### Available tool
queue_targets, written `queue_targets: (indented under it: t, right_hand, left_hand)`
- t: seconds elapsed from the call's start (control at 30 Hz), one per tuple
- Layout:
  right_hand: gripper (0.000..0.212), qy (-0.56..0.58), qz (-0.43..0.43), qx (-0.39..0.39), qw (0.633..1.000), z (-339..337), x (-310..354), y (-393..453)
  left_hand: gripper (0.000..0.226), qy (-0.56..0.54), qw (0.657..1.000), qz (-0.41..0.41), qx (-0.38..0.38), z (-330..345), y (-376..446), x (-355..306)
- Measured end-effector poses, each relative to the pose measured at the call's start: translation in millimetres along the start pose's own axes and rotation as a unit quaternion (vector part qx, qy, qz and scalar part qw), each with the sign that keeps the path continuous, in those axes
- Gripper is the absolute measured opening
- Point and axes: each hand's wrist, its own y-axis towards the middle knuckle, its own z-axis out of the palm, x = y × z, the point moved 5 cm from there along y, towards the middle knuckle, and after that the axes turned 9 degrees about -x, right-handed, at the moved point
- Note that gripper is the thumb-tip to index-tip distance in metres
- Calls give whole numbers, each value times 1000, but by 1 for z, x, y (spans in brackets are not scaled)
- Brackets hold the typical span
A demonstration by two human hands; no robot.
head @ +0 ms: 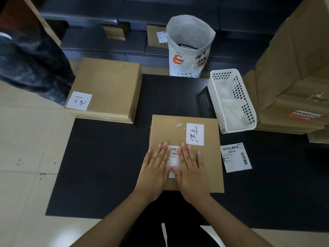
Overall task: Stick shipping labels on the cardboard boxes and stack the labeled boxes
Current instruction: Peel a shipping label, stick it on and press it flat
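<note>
A flat cardboard box [208,161] lies on the black mat [106,166] in front of me, with a white handwritten tag near its far right corner. A white shipping label [174,155] with a barcode lies on the box's near left part. My left hand [154,170] and my right hand [191,172] rest flat on it, side by side, fingers spread, covering its edges. A second shipping label [235,157] lies loose on the mat to the right of the box. Another cardboard box [110,86] with a handwritten tag sits at the far left.
A white perforated basket [231,98] stands at the right, next to flattened cardboard cartons [293,77]. A white paper sack [189,49] stands behind the mat. A black plastic bag [30,65] sits at the far left on the tiled floor.
</note>
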Motion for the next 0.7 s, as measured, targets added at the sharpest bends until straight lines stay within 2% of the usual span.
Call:
queue_targets:
  t: [0.23, 0.47, 0.7]
  right_hand:
    - [73, 0, 31, -3, 1000, 3, -12, -2]
    - [66, 0, 29, -15, 999, 0, -17, -4]
    - [70, 14, 31, -17, 999, 1, -21, -4]
  left_hand:
    - [61, -13, 999, -38, 4, 5, -2, 4]
    - [61, -1, 999, -44, 7, 5, -1, 5]
    - [61, -7, 999, -46, 12, 4, -2, 5]
